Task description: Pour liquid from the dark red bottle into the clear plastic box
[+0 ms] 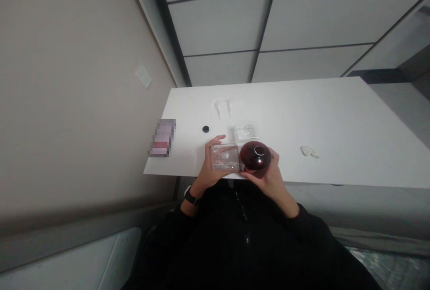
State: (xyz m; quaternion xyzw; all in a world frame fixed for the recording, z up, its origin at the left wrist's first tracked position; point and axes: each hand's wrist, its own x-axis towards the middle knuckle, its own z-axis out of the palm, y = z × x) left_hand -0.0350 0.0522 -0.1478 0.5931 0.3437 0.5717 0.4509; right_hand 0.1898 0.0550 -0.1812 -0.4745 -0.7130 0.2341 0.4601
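Near the front edge of the white table, my left hand (210,169) is closed around the sides of a clear square plastic container (225,157). Right beside it, my right hand (270,178) wraps round a dark red, rounded glass bottle (252,159) with a pale ring at its neck. The bottle and the container are side by side, touching or nearly so. Just behind them lies a second clear plastic piece (247,132) with a round form in its middle. A small black round cap (206,129) rests behind my left hand.
The white table (336,119) stands against the left wall. A pixelated pinkish item (163,138) lies at its left edge. Farther back is a whitish, see-through piece (223,108). Off to the right sits a crumpled white scrap (309,151). Panelled doors (316,21) rise behind.
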